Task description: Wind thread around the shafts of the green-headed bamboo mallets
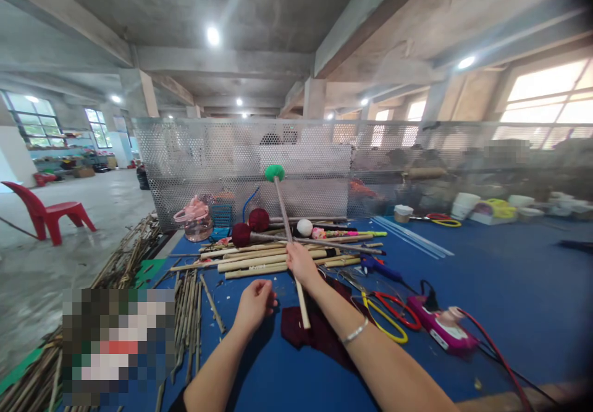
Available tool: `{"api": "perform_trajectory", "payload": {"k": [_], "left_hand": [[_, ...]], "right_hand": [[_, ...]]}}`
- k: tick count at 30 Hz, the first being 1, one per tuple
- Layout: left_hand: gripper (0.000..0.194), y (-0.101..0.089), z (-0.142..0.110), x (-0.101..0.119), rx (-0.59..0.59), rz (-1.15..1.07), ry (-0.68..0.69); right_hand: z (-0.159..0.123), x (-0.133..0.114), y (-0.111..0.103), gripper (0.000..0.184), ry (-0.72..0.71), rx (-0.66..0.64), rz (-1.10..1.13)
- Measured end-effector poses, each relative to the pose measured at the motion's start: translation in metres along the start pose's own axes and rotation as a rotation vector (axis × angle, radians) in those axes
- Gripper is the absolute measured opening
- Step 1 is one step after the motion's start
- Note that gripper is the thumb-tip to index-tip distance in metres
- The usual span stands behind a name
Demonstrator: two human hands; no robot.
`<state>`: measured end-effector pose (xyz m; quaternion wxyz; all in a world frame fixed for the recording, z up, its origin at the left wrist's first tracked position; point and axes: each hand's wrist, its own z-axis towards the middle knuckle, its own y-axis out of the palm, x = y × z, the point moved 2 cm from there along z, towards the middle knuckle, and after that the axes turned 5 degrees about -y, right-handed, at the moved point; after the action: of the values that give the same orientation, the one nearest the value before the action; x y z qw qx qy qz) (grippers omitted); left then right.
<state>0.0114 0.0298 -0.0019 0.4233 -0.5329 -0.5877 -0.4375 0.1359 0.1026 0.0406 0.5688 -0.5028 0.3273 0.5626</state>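
My right hand (303,265) grips a wooden stick (282,205) topped with a fuzzy green ball (275,173). The stick leans upward and away from me, and its bare lower end shows below my hand. To the left, clear of the stick, my left hand (256,304) has its fingers curled in; whether anything is between them is hidden. Beneath the stick lies dark maroon cloth (296,325). Beyond my hands are several pale sticks (259,264), two maroon balls (258,220) (241,235) and a white ball (304,227).
Yellow and red handled scissors (384,316), a blue glue gun (382,269) and a magenta power strip (442,328) with cords lie at right. Thin twigs (188,313) lie at left. A pink-topped jug (198,223) stands before a perforated metal screen (199,152). A red chair (55,211) is farther left.
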Motion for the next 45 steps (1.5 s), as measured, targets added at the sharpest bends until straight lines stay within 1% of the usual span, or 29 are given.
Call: {"api": "perform_trajectory", "payload": {"k": [2, 5, 7, 9, 12, 14, 16, 17, 20, 22, 25, 28, 31, 32, 34, 36, 38, 41, 45], "left_hand": [[0.047, 0.002, -0.001, 0.0, -0.036, -0.016, -0.002], [0.05, 0.004, -0.002, 0.0, -0.089, -0.038, 0.032], [0.05, 0.003, 0.0, -0.001, -0.082, -0.016, 0.083], [0.049, 0.0, 0.002, -0.002, -0.063, 0.039, 0.123], [0.047, -0.002, 0.003, -0.004, -0.076, 0.083, 0.1], [0.047, -0.002, 0.0, -0.004, -0.101, 0.088, 0.056], [0.049, 0.0, -0.005, -0.003, -0.135, 0.127, 0.021], [0.05, 0.002, -0.008, -0.002, -0.157, 0.16, 0.005], [0.05, 0.006, -0.014, -0.004, -0.229, 0.261, -0.024], [0.046, 0.008, -0.014, -0.007, -0.253, 0.288, -0.017], [0.041, 0.01, -0.012, -0.011, -0.267, 0.261, 0.004], [0.04, 0.012, -0.011, -0.011, -0.283, 0.218, 0.02], [0.041, 0.015, -0.013, -0.008, -0.291, 0.122, 0.0], [0.041, 0.015, -0.013, -0.007, -0.29, 0.074, -0.02], [0.041, 0.016, -0.015, -0.004, -0.289, -0.015, -0.075], [0.04, 0.016, -0.017, -0.001, -0.302, -0.07, -0.127], [0.037, 0.016, -0.019, 0.002, -0.321, -0.105, -0.163], [0.031, 0.016, -0.023, 0.004, -0.364, -0.142, -0.193], [0.029, 0.017, -0.024, -0.001, -0.443, -0.12, -0.236]], "right_hand": [[-0.026, 0.006, 0.013, 0.031, 0.025, 0.052, 0.12], [-0.063, 0.022, 0.039, 0.037, 0.103, 0.052, 0.288], [-0.076, 0.03, 0.051, 0.037, 0.157, 0.035, 0.326], [-0.079, 0.032, 0.053, 0.034, 0.151, 0.008, 0.249], [-0.074, 0.028, 0.042, 0.026, 0.067, -0.047, -0.065], [-0.069, 0.026, 0.033, 0.024, 0.06, -0.114, -0.243], [-0.065, 0.026, 0.024, 0.026, 0.1, -0.146, -0.32], [-0.062, 0.027, 0.02, 0.026, 0.112, -0.14, -0.344], [-0.056, 0.028, 0.012, 0.027, 0.078, -0.09, -0.422], [-0.053, 0.029, 0.01, 0.027, 0.049, -0.086, -0.444], [-0.052, 0.031, 0.011, 0.027, 0.052, -0.074, -0.416], [-0.051, 0.032, 0.013, 0.028, 0.091, -0.055, -0.35], [-0.051, 0.03, 0.012, 0.028, 0.124, -0.066, -0.183], [-0.051, 0.029, 0.01, 0.029, 0.146, -0.1, -0.083], [-0.05, 0.027, 0.005, 0.03, 0.215, -0.214, 0.136], [-0.05, 0.025, -0.003, 0.031, 0.284, -0.33, 0.276], [-0.048, 0.024, -0.013, 0.032, 0.307, -0.383, 0.308], [-0.047, 0.024, -0.02, 0.031, 0.32, -0.404, 0.294], [-0.049, 0.029, -0.015, 0.032, 0.316, -0.407, 0.245]]}}
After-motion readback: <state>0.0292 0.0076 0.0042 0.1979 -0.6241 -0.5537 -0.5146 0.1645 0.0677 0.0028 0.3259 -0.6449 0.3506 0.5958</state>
